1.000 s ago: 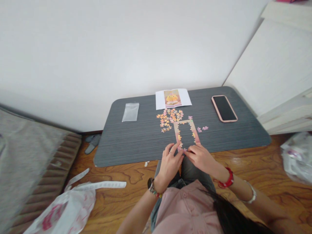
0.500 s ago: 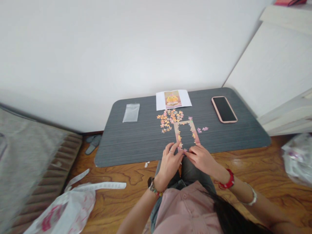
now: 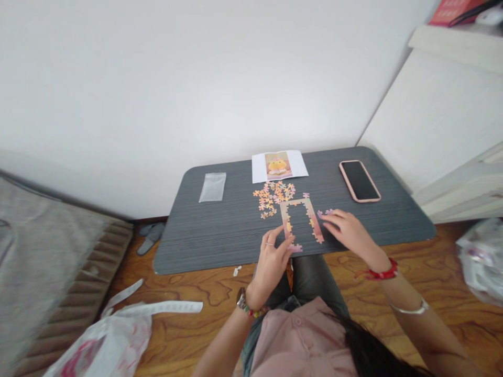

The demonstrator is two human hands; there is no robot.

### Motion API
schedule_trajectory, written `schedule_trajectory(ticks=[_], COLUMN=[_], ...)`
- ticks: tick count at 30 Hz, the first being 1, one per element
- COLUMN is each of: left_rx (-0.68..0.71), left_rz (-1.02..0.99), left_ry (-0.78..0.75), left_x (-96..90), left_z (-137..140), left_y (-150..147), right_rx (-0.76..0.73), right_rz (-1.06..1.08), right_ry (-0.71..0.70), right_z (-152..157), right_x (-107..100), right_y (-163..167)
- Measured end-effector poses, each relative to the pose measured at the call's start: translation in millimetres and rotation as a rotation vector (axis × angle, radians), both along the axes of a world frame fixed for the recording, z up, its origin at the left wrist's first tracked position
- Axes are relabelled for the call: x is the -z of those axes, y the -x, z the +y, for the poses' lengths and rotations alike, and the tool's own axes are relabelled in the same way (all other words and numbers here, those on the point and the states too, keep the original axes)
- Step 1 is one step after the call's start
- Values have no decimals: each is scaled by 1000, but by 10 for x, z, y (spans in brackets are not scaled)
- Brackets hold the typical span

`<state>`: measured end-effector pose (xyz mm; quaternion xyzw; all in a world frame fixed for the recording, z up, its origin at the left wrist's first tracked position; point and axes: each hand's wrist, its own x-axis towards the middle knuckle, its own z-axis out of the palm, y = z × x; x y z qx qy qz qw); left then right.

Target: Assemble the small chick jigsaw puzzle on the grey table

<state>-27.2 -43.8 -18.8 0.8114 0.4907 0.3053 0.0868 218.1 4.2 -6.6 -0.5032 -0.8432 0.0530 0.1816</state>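
A partly joined jigsaw puzzle border (image 3: 283, 212) lies near the table's front edge, with a gap at its bottom right. My left hand (image 3: 273, 256) rests at its lower left corner, fingers apart, the thumb by the purple bottom pieces (image 3: 296, 248). To the right, my right hand (image 3: 349, 233) has its thumb and forefinger apart beside loose purple puzzle pieces (image 3: 325, 213); the fingers partly cover these. Several loose orange and pink pieces (image 3: 271, 196) form a heap at the border's upper left. One purple piece (image 3: 306, 195) sits just above the top right corner.
Behind the heap, a folded paper (image 3: 259, 167) with a yellow character picture lies against the wall. A phone (image 3: 359, 180) is at the right of the dark table (image 3: 204, 235), a clear zip bag (image 3: 212, 187) at the left. Plastic bags (image 3: 113, 340) lie on the floor.
My right hand has left the border's bottom edge and moved right to the loose purple pieces. My left hand stays at the lower left corner. The bottom right gap now shows.
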Motion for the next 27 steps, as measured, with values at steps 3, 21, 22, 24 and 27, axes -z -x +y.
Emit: schedule_trajectory(ticks=[3,21,22,24,27], left_rx=[9,-45,-49,-52,-51], left_rz=[-17,52,47,40,29], left_ry=[-20,-28,-23,-10,-3], left_x=[-52,-69,-60,-45,-30], left_z=[119,591,588,587,595], left_y=[-24,35,43,45,23], right_rx=[33,-185,-155,-99,-49], right_rz=[30,-189,-207,-249,-276], right_ry=[37,149,128,91,52], right_z=[308,1287,1259,1192,1067], right_x=[21,9,0,-9,-5], right_y=[-290,57,39,-3,-73])
